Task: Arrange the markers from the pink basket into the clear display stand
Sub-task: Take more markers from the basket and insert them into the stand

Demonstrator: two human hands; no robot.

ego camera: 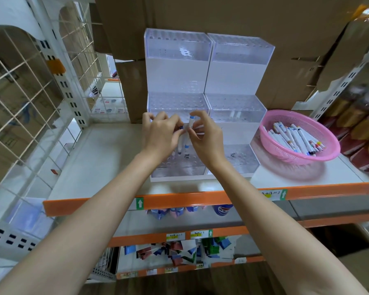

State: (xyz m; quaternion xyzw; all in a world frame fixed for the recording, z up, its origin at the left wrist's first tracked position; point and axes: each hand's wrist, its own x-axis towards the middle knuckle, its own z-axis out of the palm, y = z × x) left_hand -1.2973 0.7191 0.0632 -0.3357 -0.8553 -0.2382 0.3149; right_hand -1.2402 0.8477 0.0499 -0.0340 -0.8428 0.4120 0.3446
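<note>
A clear stepped display stand [177, 103] with rows of holes stands on the white shelf, and a second like it [239, 107] is beside it on the right. My left hand [160, 133] grips a small bunch of white markers with blue caps [181, 143] over the lowest step. My right hand [202, 135] pinches one white marker with a blue cap [191, 123], held upright. The two hands touch in front of the left stand. A pink basket [320, 155] at the right holds several white markers [296, 139] with coloured caps.
The white shelf [107, 162] has an orange front rail [179, 200]. Cardboard boxes [222, 18] rise behind the stands. A white wire grid [26, 99] walls the left side. Packaged goods fill the lower shelves [179, 250] and the right edge.
</note>
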